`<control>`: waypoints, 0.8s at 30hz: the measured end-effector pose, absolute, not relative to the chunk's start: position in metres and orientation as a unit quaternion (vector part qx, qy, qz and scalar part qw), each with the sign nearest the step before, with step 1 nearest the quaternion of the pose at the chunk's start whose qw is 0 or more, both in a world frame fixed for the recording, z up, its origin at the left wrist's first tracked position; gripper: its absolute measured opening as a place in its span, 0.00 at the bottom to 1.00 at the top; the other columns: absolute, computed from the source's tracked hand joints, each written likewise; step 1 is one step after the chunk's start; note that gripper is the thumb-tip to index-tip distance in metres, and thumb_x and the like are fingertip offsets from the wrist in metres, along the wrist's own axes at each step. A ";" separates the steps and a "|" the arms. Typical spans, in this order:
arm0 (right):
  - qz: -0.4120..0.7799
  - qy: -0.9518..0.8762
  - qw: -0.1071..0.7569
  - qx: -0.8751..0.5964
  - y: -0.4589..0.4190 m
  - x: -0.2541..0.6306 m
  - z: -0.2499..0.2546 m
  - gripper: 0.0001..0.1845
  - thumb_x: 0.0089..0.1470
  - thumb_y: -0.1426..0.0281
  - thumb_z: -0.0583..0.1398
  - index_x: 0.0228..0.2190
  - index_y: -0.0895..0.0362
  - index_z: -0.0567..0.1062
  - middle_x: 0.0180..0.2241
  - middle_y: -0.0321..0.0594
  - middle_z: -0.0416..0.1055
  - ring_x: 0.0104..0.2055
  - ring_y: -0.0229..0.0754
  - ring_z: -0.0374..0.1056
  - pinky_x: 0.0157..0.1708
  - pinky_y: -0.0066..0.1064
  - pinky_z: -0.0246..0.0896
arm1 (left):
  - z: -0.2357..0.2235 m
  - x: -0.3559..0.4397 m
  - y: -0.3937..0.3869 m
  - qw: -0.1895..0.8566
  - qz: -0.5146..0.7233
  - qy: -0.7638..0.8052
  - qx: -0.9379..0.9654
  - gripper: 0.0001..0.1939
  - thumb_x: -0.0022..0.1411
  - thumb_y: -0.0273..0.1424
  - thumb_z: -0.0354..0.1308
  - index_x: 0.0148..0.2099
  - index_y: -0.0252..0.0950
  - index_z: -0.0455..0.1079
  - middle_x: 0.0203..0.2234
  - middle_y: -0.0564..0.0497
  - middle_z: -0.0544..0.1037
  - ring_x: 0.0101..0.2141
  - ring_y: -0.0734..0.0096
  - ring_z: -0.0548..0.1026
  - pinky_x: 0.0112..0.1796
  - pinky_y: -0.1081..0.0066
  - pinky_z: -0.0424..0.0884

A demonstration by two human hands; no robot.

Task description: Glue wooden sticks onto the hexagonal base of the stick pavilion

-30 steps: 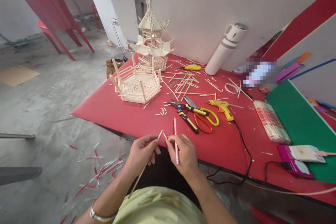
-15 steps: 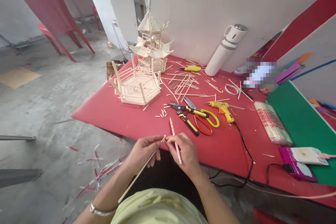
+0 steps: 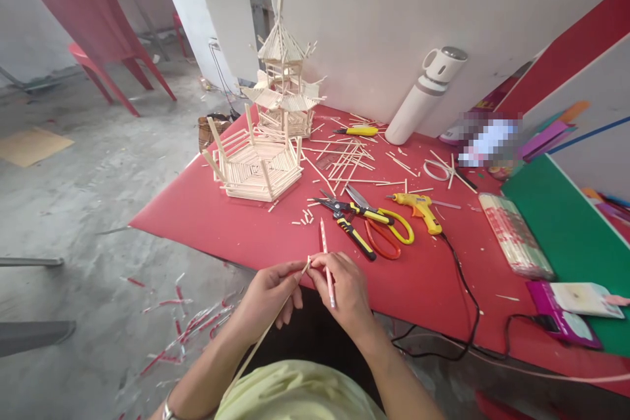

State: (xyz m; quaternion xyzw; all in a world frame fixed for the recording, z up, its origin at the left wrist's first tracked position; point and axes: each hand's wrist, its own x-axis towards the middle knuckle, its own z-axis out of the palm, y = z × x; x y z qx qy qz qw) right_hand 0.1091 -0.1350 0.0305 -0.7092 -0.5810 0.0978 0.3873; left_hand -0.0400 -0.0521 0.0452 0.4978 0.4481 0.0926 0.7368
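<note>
My left hand (image 3: 274, 289) is closed on a long thin wooden stick (image 3: 258, 343), which slants from my fingertips down toward my lap. My right hand (image 3: 344, 285) holds a pink patterned pencil (image 3: 325, 246) between its fingers, point away from me. Its thumb and index fingertips meet the upper end of the stick beside my left fingertips. Whether a second small piece sits there is too small to tell. Beyond my hands stand a hexagonal stick base with posts (image 3: 258, 170) and a tiered stick pagoda (image 3: 283, 85).
On the red table (image 3: 177, 203) lie black-yellow pliers (image 3: 352, 230), scissors (image 3: 394, 230), a yellow glue gun (image 3: 420, 210), yellow-handled cutters (image 3: 361, 132) and loose sticks (image 3: 344, 161). A white flask (image 3: 418, 102) leans at the back. A packet of sticks (image 3: 514, 236) lies right. A cord (image 3: 462, 275) crosses the front edge.
The pencil has shifted slightly in my right hand and stands a little more upright. Both hands have drawn closer at the stick's end. The view has shifted slightly.
</note>
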 end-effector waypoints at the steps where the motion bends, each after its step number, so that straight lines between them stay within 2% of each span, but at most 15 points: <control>1: 0.099 -0.583 0.385 -0.708 -0.134 0.109 0.031 0.01 0.60 0.69 0.62 0.36 0.51 0.73 0.36 0.37 0.78 0.39 0.43 0.72 0.41 0.33 0.65 | 0.046 -0.040 -0.052 0.735 0.095 0.449 0.499 0.30 0.58 0.45 0.58 0.57 0.30 0.70 0.16 0.57 0.73 0.10 0.80 0.63 0.11 0.80 0.59; 11: 0.102 -0.596 0.376 -0.702 -0.131 0.109 0.032 0.02 0.61 0.70 0.61 0.34 0.51 0.74 0.37 0.37 0.78 0.40 0.42 0.72 0.42 0.33 0.66 | 0.039 -0.042 -0.052 0.715 0.091 0.447 0.530 0.31 0.60 0.45 0.56 0.59 0.30 0.68 0.17 0.57 0.72 0.09 0.79 0.64 0.10 0.80 0.58; 18: 0.107 -0.589 0.388 -0.701 -0.131 0.110 0.031 0.01 0.61 0.70 0.61 0.36 0.51 0.74 0.42 0.38 0.78 0.42 0.43 0.73 0.43 0.35 0.67 | 0.029 -0.049 -0.056 0.672 0.135 0.473 0.553 0.30 0.59 0.48 0.57 0.57 0.33 0.69 0.19 0.57 0.73 0.11 0.78 0.66 0.11 0.78 0.61; 24: 0.107 -0.572 0.391 -0.713 -0.130 0.110 0.028 0.01 0.60 0.68 0.62 0.36 0.50 0.74 0.41 0.38 0.79 0.41 0.44 0.74 0.43 0.35 0.67 | 0.028 -0.048 -0.060 0.669 0.137 0.479 0.551 0.30 0.58 0.48 0.57 0.55 0.32 0.71 0.19 0.57 0.73 0.11 0.78 0.66 0.11 0.78 0.61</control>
